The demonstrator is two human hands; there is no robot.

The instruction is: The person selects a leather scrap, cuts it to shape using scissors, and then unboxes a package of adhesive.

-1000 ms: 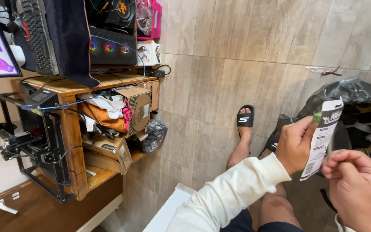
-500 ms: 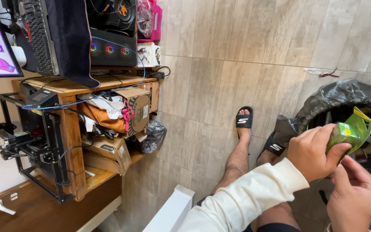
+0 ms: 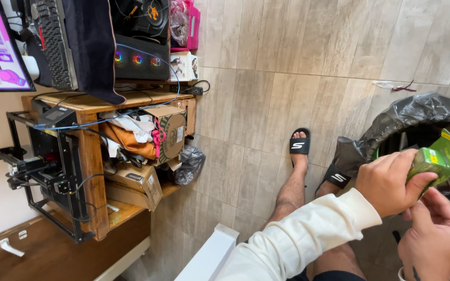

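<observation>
My left hand (image 3: pixel 391 182), in a cream long sleeve, grips a crumpled green plastic packet (image 3: pixel 436 158) by its lower part. My right hand (image 3: pixel 433 239) sits just below it, fingertips touching the packet's bottom end. The packet hangs over the open mouth of a bin lined with a black bag (image 3: pixel 417 117). My bare legs and two black slide sandals (image 3: pixel 300 144) show on the tiled floor beside the bin.
A wooden shelf unit (image 3: pixel 97 171) at the left holds cardboard boxes (image 3: pixel 170 132), cloths and cables. A black machine frame (image 3: pixel 42 171) stands beside it, with a computer case with coloured lights (image 3: pixel 136 57) above. A white edge (image 3: pixel 209 255) is near my knee.
The flat white-backed packet held up between both hands has been folded and crumpled, green side out, and moved right over the bin. The view shifted slightly.
</observation>
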